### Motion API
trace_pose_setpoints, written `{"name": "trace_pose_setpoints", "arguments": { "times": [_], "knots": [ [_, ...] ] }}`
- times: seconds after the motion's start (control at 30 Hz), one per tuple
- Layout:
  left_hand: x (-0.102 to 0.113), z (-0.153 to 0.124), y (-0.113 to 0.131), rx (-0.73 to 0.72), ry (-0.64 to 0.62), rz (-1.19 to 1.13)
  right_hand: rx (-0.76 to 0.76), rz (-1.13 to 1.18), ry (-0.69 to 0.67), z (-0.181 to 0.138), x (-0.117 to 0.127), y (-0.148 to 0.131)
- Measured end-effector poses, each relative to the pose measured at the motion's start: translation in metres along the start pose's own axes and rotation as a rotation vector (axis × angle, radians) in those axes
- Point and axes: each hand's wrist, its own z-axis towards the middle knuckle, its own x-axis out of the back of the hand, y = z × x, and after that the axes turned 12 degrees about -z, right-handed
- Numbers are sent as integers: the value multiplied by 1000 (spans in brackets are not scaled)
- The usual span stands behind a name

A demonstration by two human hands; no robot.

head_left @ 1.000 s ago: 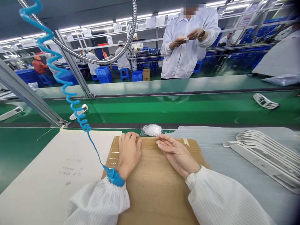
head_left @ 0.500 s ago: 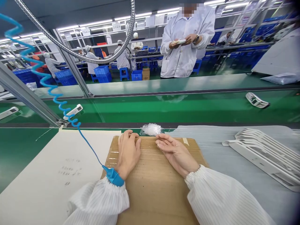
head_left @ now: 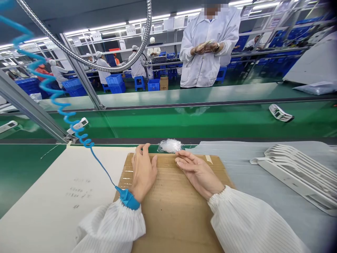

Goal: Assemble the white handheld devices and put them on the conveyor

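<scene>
The left hand (head_left: 143, 174) has lifted off the cardboard sheet (head_left: 173, 218), fingers (head_left: 140, 149) spread; the right hand (head_left: 198, 173) lies empty, fingers (head_left: 184, 161) loosely together. A crumpled clear plastic wad (head_left: 170, 146) sits at 12 o'clock, seemingly untouched; white plastic housings (head_left: 297, 172) stay stacked at 3 o'clock.

A single head-worn camera looks forward and down from above the bench (head_left: 26, 168), close over the left hand (head_left: 143, 173) and right hand (head_left: 198, 174), with the green conveyor belt (head_left: 184, 123) beyond.
</scene>
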Motion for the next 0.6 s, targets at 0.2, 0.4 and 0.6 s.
{"name": "trace_pose_setpoints", "arguments": {
  "times": [0.2,0.4,0.6],
  "knots": [
    [0,0,-2,-28,10,-15,-1,2,-2,-1,0,0],
    [0,0,-2,-29,21,-19,9,-9,10,-1,-1,0],
    [1,-1,0,-7,11,-26,13,-23,24,-1,-1,0]
  ]
}}
